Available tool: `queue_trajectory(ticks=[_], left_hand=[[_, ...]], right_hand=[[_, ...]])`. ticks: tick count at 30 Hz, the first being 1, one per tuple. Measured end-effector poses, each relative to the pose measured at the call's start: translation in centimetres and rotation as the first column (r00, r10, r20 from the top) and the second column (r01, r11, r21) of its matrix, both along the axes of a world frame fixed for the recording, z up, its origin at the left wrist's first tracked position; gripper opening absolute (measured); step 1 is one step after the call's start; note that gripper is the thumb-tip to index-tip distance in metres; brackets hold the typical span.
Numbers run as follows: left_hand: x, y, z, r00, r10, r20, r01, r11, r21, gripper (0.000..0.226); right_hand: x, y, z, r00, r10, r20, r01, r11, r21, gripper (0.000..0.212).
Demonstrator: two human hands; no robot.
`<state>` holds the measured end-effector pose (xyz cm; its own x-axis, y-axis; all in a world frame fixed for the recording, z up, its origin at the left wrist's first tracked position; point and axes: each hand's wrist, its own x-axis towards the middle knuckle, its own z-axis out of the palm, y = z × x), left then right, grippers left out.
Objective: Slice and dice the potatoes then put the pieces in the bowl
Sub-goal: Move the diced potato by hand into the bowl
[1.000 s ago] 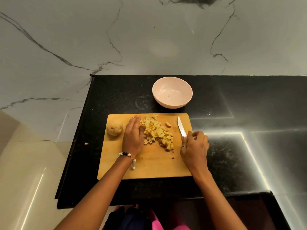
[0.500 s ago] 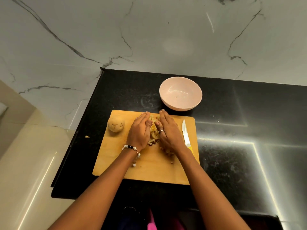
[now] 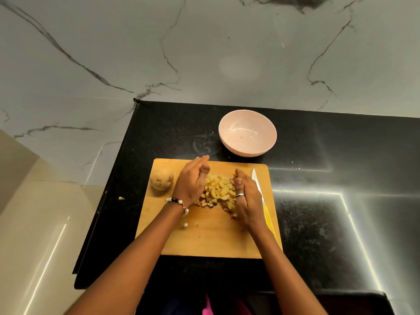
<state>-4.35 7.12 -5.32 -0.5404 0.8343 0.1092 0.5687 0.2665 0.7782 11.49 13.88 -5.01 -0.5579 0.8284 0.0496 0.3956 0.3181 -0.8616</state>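
1. Wooden cutting board [image 3: 204,235] sits on the black tabletop [image 3: 318,223], head view, close to me.
2. Diced potato pieces [image 3: 219,192] are heaped mid-board, between my two hands.
3. My left hand [image 3: 192,183] stands on edge against the left side of the heap, fingers fairly straight and pointing away from me, thumb bent in; it grips nothing. Beaded bracelet [image 3: 179,202] on that wrist.
4. My right hand [image 3: 246,196] stands on edge against the right side of the heap, fingers loosely curved along the pieces, cupping, not clenching. Ring [image 3: 240,195] on one finger.
5. Whole potato [image 3: 161,179], unpeeled, lies at the board's left edge, apart from my left hand.
6. Knife [image 3: 259,189] lies flat on the board just right of my right hand, blade pointing away from me, yellow handle nearer me; neither hand holds it.
7. Pink bowl [image 3: 247,133] stands on the tabletop just beyond the board's far edge, no potato in it.
8. Small potato scrap [image 3: 121,198] lies off the tabletop's left edge.
9. Marble wall [image 3: 204,53] behind.
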Motion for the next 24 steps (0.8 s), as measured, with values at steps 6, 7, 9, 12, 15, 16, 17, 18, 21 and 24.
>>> queue_trajectory(ticks=[6,7,9,12,15,16,17,18,21,24], left_hand=[[0.5,0.4,-0.9,0.979,-0.166,-0.117,0.161,0.986,-0.048,0.054],[0.7,0.1,-0.9,0.981,-0.160,-0.112,0.159,0.987,-0.020,0.052],[1.3,-0.4,-1.0,0.988,-0.127,-0.093,0.132,0.990,0.051,0.050],[2.5,-0.5,-0.8,1.000,0.003,0.011,-0.004,0.990,0.142,0.055],[3.9,0.0,-0.4,0.982,0.140,0.129,-0.163,0.969,0.184,0.046],[4.4,0.1,-0.1,0.971,0.172,0.167,-0.202,0.962,0.183,0.044],[4.9,0.2,0.1,0.959,0.198,0.202,-0.237,0.953,0.188,0.044],[5.4,0.1,0.2,0.946,0.219,0.238,-0.267,0.945,0.191,0.044],[6.4,0.1,0.9,0.888,0.281,0.364,-0.364,0.913,0.184,0.047],[7.1,0.4,1.6,0.759,0.325,0.564,-0.484,0.861,0.155,0.049]], right_hand=[[-1.1,-0.9,-0.9,0.987,-0.017,0.161,-0.007,0.989,0.150,0.058],[-1.3,-1.1,-0.8,0.988,-0.008,0.154,-0.014,0.990,0.139,0.057],[-1.9,-1.6,-0.8,0.994,0.010,0.109,-0.022,0.994,0.111,0.055],[-2.9,-2.5,-0.5,0.996,-0.073,-0.052,0.075,0.996,0.038,0.051],[-3.9,-3.3,0.2,0.959,-0.167,-0.227,0.139,0.981,-0.135,0.048],[-4.1,-3.6,0.3,0.944,-0.198,-0.262,0.152,0.971,-0.186,0.048],[-4.4,-3.8,0.5,0.930,-0.231,-0.287,0.167,0.959,-0.231,0.048],[-4.5,-4.0,0.5,0.915,-0.263,-0.307,0.178,0.944,-0.277,0.048],[-4.7,-4.0,0.3,0.878,-0.339,-0.338,0.210,0.907,-0.365,0.046],[-4.7,-4.0,0.8,0.835,-0.414,-0.364,0.217,0.854,-0.472,0.041]])
